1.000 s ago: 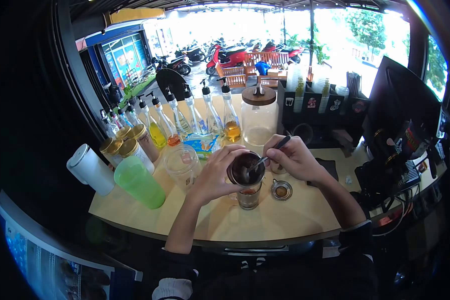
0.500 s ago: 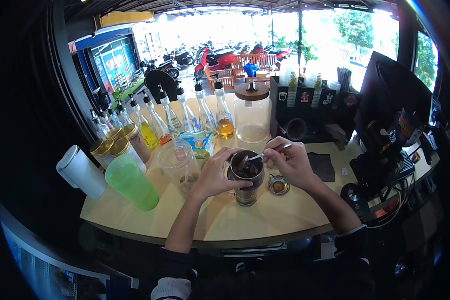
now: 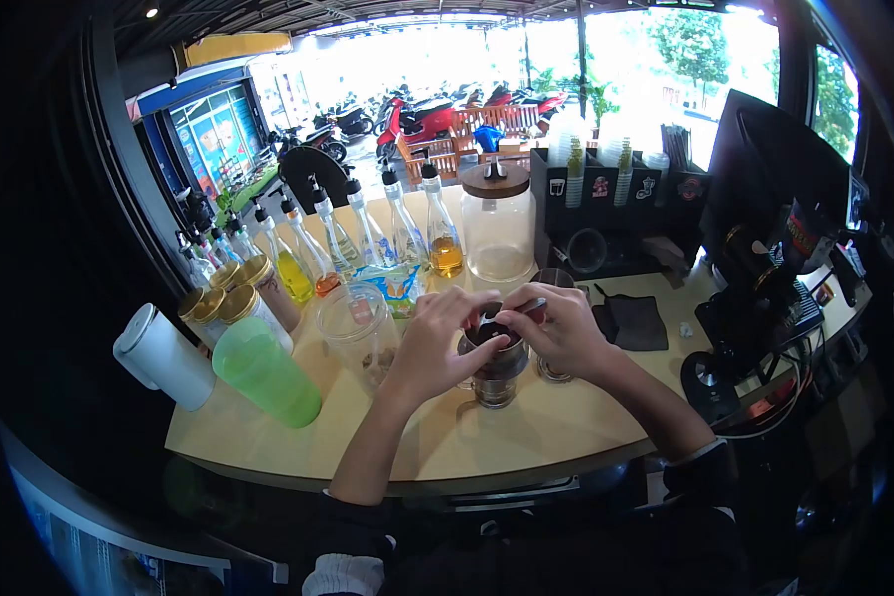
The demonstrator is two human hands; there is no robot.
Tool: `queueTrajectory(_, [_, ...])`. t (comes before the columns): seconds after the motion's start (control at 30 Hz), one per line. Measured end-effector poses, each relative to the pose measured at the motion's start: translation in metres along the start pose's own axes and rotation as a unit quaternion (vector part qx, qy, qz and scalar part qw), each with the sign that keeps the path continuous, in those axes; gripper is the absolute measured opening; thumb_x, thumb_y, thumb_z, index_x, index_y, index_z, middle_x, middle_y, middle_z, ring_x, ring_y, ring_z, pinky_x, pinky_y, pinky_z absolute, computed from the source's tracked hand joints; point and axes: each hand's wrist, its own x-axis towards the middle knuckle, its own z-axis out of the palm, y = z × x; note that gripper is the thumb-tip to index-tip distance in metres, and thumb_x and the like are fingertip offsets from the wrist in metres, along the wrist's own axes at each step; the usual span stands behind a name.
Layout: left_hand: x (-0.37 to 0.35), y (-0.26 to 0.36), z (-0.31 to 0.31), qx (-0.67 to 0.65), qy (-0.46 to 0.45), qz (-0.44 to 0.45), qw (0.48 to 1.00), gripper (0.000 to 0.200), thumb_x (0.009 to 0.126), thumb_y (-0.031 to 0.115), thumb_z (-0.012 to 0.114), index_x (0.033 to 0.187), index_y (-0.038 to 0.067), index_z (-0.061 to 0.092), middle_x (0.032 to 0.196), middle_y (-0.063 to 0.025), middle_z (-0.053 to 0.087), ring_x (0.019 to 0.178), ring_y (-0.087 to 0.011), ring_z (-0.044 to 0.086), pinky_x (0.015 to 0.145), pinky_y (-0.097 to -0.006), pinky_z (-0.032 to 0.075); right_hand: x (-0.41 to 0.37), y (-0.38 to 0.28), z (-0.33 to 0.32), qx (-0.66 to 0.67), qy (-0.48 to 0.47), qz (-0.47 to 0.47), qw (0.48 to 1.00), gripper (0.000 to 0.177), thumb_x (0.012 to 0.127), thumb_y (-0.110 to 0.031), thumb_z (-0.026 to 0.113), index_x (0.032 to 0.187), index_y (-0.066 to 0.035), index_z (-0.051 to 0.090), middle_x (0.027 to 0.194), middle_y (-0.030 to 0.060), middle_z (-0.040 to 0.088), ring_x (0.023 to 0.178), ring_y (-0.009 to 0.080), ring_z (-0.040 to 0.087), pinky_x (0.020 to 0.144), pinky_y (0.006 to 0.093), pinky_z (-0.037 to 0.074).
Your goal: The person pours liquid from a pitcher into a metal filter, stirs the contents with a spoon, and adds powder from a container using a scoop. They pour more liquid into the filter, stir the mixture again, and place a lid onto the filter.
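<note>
A small metal cup with dark contents [image 3: 497, 363] sits on top of a glass mug [image 3: 494, 391] near the counter's middle. My left hand [image 3: 443, 343] curves around the cup's left side, thumb along its front and fingers at the far rim. Pinched in my right hand [image 3: 558, 328] is a spoon [image 3: 529, 307], its lower end over the cup's opening. Just left of my left hand stands a clear plastic jar [image 3: 352, 323]. A small metal piece [image 3: 552, 372] lies partly hidden below my right hand.
Pump bottles [image 3: 445, 233] line the back, beside a large wooden-lidded jar [image 3: 499, 228]. A green cup [image 3: 266, 372] and white jug [image 3: 164, 356] stand left. Right are a dark cloth [image 3: 634, 322], black cup holder [image 3: 621, 204] and black equipment [image 3: 765, 298].
My right hand has moved left and closer to my left hand, bringing the spoon over the cup. My left fingers have shifted across the far rim. The view has shifted slightly.
</note>
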Motion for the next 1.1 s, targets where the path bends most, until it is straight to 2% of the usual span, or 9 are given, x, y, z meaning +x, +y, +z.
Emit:
queueTrajectory(0.07, [0.002, 0.004, 0.002, 0.066, -0.012, 0.103, 0.992, 0.033, 0.076, 0.017, 0.074, 0.103, 0.005, 0.061, 0.083, -0.0059, 0.056, 0.08, -0.0236, 0.057, 0.081, -0.0392, 0.043, 0.001, -0.003, 0.002, -0.007, -0.005, -0.006, 1.0, 0.017, 0.086, -0.018, 0.067, 0.088, -0.002, 0.062, 0.076, 0.0106, 0.062, 0.062, 0.0184, 0.062, 0.059, 0.0309, 0.049])
queueTrajectory(0.17, [0.004, -0.003, 0.009, 0.105, 0.008, 0.14, 0.985, 0.016, 0.084, 0.015, 0.064, 0.096, 0.005, 0.062, 0.081, -0.0078, 0.06, 0.08, -0.0254, 0.059, 0.084, -0.0379, 0.043, 0.002, -0.006, 0.0, -0.027, -0.023, -0.015, 0.999, 0.019, 0.086, -0.02, 0.068, 0.092, -0.003, 0.061, 0.076, 0.0099, 0.062, 0.064, 0.0181, 0.061, 0.059, 0.0306, 0.048])
queueTrajectory(0.37, [0.006, -0.002, 0.007, 0.093, 0.053, 0.122, 0.987, 0.011, 0.085, 0.012, 0.063, 0.09, 0.003, 0.062, 0.078, -0.0095, 0.06, 0.078, -0.0294, 0.058, 0.08, -0.0386, 0.044, 0.0, 0.009, -0.023, 0.0, -0.044, 0.019, 0.999, 0.031, 0.085, -0.023, 0.07, 0.103, -0.002, 0.056, 0.081, 0.0065, 0.06, 0.066, 0.014, 0.054, 0.062, 0.0275, 0.045])
queueTrajectory(0.47, [0.006, 0.002, 0.003, 0.072, 0.062, 0.098, 0.991, 0.01, 0.087, 0.011, 0.063, 0.087, 0.001, 0.063, 0.076, -0.0106, 0.058, 0.077, -0.0297, 0.057, 0.078, -0.0384, 0.043, -0.006, 0.06, -0.033, -0.067, 0.02, 0.12, 0.99, 0.025, 0.085, -0.014, 0.064, 0.104, 0.001, 0.057, 0.092, 0.0107, 0.06, 0.073, 0.017, 0.059, 0.068, 0.0292, 0.047])
queueTrajectory(0.6, [0.005, 0.0, 0.0, 0.05, 0.07, 0.078, 0.993, 0.009, 0.087, 0.01, 0.062, 0.089, 0.001, 0.065, 0.074, -0.0101, 0.057, 0.075, -0.0281, 0.057, 0.077, -0.0373, 0.043, -0.039, 0.18, -0.044, -0.272, 0.086, 0.001, 0.959, 0.024, 0.087, -0.011, 0.059, 0.107, 0.002, 0.057, 0.1, 0.0155, 0.061, 0.083, 0.0222, 0.063, 0.076, 0.0327, 0.049])
queueTrajectory(0.67, [0.005, -0.001, -0.002, 0.052, 0.07, 0.071, 0.994, 0.01, 0.085, 0.011, 0.063, 0.09, 0.003, 0.065, 0.074, -0.0087, 0.059, 0.076, -0.0273, 0.059, 0.076, -0.0372, 0.044, -0.058, 0.201, -0.043, -0.257, 0.024, 0.163, 0.952, 0.023, 0.091, -0.011, 0.052, 0.108, 0.004, 0.057, 0.103, 0.0188, 0.062, 0.091, 0.0267, 0.063, 0.083, 0.0356, 0.049])
queueTrajectory(0.7, [0.004, 0.001, -0.005, 0.051, 0.069, 0.06, 0.995, 0.009, 0.085, 0.01, 0.063, 0.09, 0.003, 0.066, 0.074, -0.008, 0.059, 0.075, -0.0261, 0.059, 0.076, -0.0366, 0.044, -0.058, 0.199, -0.042, -0.257, 0.024, 0.161, 0.953, 0.023, 0.091, -0.011, 0.052, 0.108, 0.004, 0.057, 0.103, 0.0188, 0.062, 0.091, 0.0267, 0.063, 0.083, 0.0356, 0.049])
queueTrajectory(0.8, [0.006, 0.001, -0.005, 0.04, 0.083, 0.05, 0.994, 0.009, 0.085, 0.009, 0.063, 0.091, 0.003, 0.066, 0.072, -0.0069, 0.06, 0.071, -0.0239, 0.059, 0.073, -0.0355, 0.045, -0.059, 0.193, -0.039, -0.037, 0.033, 0.306, 0.951, 0.021, 0.095, -0.013, 0.048, 0.103, 0.004, 0.057, 0.087, 0.0124, 0.063, 0.084, 0.0189, 0.061, 0.076, 0.0313, 0.048])
queueTrajectory(1.1, [0.006, -0.005, -0.001, 0.018, 0.133, 0.032, 0.99, 0.011, 0.083, 0.007, 0.063, 0.094, 0.003, 0.066, 0.07, -0.0076, 0.062, 0.065, -0.0227, 0.06, 0.069, -0.0348, 0.046, -0.066, 0.21, -0.026, 0.168, 0.094, 0.304, 0.933, 0.017, 0.098, -0.015, 0.049, 0.085, -0.005, 0.05, 0.074, -0.0004, 0.052, 0.07, 0.0088, 0.048, 0.069, 0.0243, 0.041])
